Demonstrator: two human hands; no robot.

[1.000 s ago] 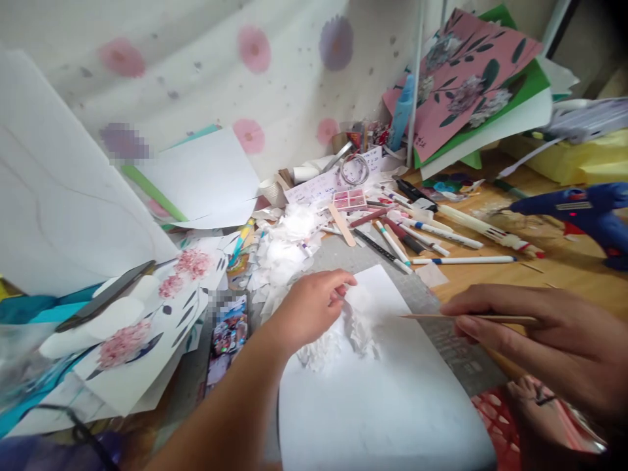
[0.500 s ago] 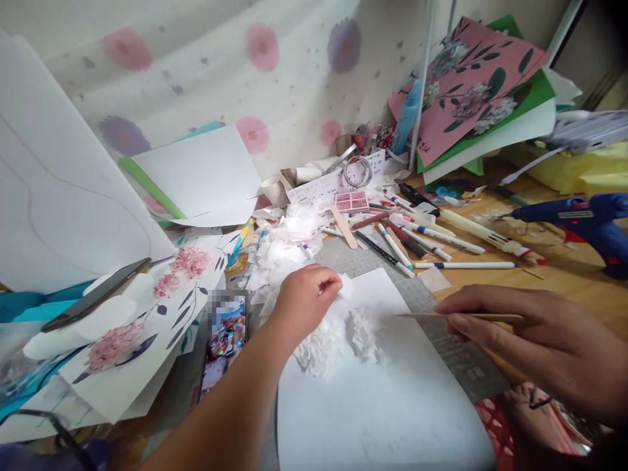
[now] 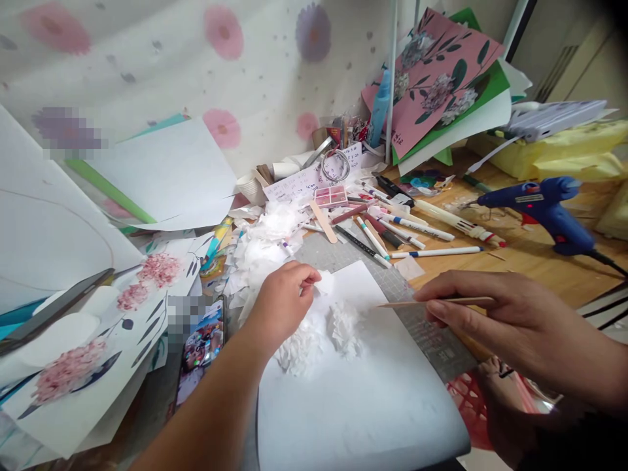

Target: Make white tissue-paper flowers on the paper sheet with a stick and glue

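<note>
Both hands pinch small things above a white sheet bearing ruffled clumps

A flower-patterned curtain [image 3: 265, 98] hangs beyond the white sheet [image 3: 353, 405], which is the landmark for all places here. The sheet lies partly over a grey cutting mat [image 3: 436, 340]. The right hand [image 3: 490, 314] is above the sheet's right side, its thumb and index finger pressed together on a wooden stick. The left hand [image 3: 287, 301] is over the sheet's far left part, fingertips pinching a small white piece. A picture with pink blooms [image 3: 132, 327] lies well to the left of the sheet. The heap of white scraps [image 3: 269, 242] sits beyond the sheet's far left side. A blue glue gun [image 3: 534, 206] lies beyond the sheet, well to its right. A lit phone [image 3: 201, 347] is just to the sheet's left. Two ruffled white clumps [image 3: 346, 330] rest on the sheet's far half. The wooden stick [image 3: 436, 303] points leftward over the sheet. The small white piece [image 3: 324, 283] is above the sheet's far left part.
</note>
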